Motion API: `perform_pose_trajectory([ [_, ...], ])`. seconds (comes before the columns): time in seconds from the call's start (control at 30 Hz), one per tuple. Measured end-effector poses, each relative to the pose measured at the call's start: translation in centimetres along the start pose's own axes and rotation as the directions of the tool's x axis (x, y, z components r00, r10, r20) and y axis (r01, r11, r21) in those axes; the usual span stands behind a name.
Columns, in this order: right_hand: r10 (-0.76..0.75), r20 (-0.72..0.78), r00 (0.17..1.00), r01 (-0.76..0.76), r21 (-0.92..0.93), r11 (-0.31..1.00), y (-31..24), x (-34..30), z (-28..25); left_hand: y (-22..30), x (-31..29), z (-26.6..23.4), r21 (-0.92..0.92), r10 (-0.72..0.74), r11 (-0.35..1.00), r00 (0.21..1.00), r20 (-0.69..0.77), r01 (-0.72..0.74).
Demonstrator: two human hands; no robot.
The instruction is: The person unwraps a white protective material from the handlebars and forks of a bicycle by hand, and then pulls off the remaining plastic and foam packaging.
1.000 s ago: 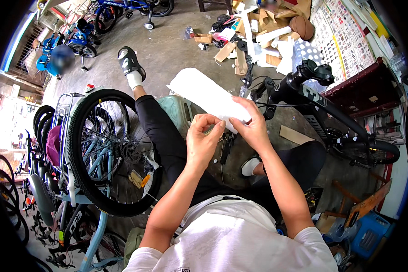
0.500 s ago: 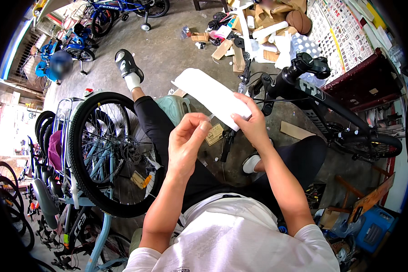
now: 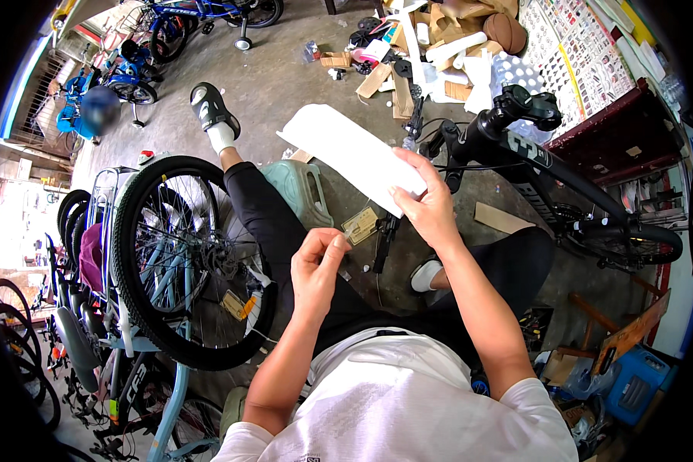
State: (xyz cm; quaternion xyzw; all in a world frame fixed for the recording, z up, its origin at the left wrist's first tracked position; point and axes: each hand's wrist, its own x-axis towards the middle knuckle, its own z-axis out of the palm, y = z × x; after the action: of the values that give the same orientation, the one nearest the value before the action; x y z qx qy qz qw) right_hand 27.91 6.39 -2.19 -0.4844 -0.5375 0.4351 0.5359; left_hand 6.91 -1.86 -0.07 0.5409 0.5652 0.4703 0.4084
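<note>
My right hand grips the near end of a long white foam sheet, thumb on top and fingers along its far edge. The sheet slants away to the far left in front of me. My left hand is closed in a pinch, apart from the sheet and a little nearer my body. Something small and pale shows at its fingertips, too small to make out. Beneath the hands, a tan card lies on the floor next to a black handlebar grip.
A bicycle wheel stands close by my left leg, beside a pale green plastic stool. To the right is a black bicycle frame. Cardboard scraps and a basketball lie at the back. A blue case sits at lower right.
My left hand has drawn down toward me, away from the sheet. The sheet's far end has shifted left, while my right hand keeps its hold.
</note>
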Motion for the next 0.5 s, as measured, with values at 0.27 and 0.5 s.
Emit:
perform_pose_trajectory([
  [0.27,-0.158,-0.037,0.987,0.152,-0.126,0.980,0.0,0.2,0.3,0.9,0.5,0.0,-0.642,-0.557,0.220,0.635,0.535,0.734],
  [0.5,-0.098,-0.050,0.994,0.094,-0.083,0.992,-0.1,0.3,-0.1,0.4,0.9,-0.4,-0.471,-0.461,0.567,0.734,0.498,0.676],
])
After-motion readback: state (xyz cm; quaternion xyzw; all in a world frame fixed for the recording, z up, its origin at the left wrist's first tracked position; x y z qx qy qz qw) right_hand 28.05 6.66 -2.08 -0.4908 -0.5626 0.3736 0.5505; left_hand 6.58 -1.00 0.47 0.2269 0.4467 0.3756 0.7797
